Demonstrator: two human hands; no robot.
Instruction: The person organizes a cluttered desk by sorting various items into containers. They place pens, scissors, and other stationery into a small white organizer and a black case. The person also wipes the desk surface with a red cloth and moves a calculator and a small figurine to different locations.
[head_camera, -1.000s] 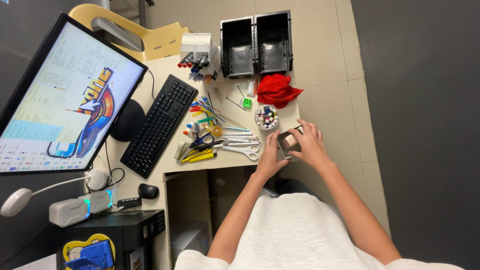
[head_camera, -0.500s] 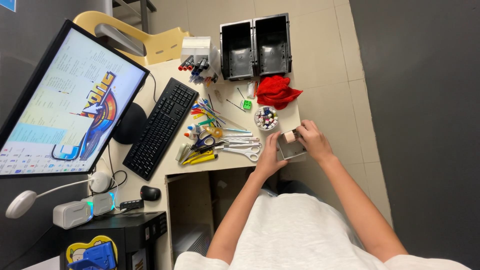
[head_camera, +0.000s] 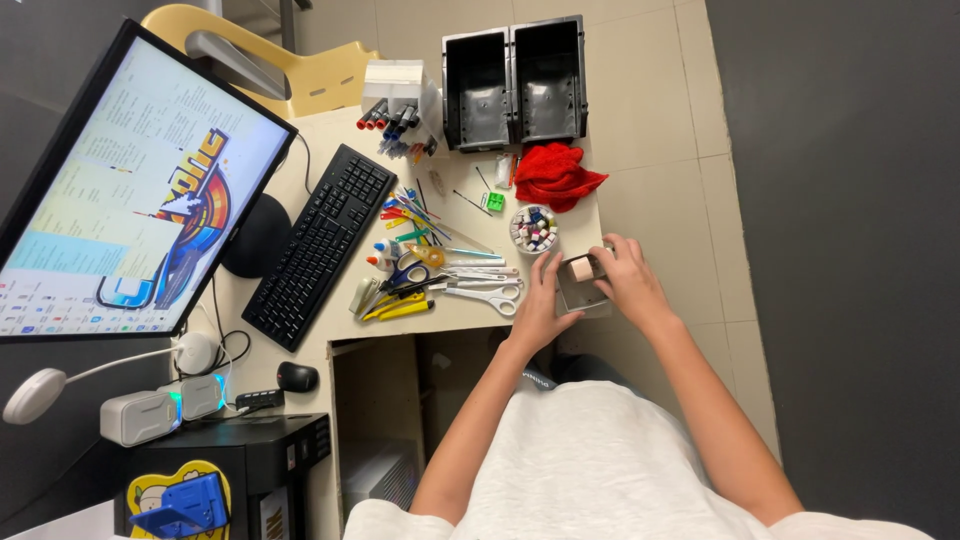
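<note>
Presently we hold a small grey box (head_camera: 582, 283) at the bench's (head_camera: 560, 225) near right edge, left hand (head_camera: 541, 305) and right hand (head_camera: 628, 282) pinching its sides; the bead dish (head_camera: 533, 229) sits near.

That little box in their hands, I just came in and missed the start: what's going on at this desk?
A person seated at the desk holds a small grey box in both hands, left hand and right hand, at the desk's near corner. Beside it sit a round tub of small coloured pieces, white-handled scissors, a red cloth and two black bins.
</note>
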